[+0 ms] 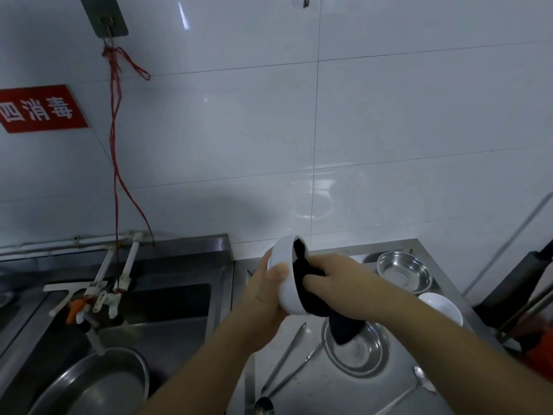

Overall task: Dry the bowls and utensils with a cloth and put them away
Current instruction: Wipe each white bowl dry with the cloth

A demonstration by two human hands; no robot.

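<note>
My left hand (263,298) grips a white bowl (286,259) tipped on its side above the steel counter, thumb over its outer wall. My right hand (338,283) holds a black cloth (302,283) pushed into the bowl's opening, with a tail of cloth hanging down below the wrist. On the counter lie a steel bowl (404,271) at the back, another white bowl (443,307) to the right, a steel bowl (359,351) under my right arm, two long utensils (287,363) and a spoon (422,378).
A steel sink (167,324) sits to the left with taps (98,301) over it and a large steel basin (98,381) inside. A red string (115,145) hangs down the white tiled wall. Dark long-handled tools (520,295) lean at the far right.
</note>
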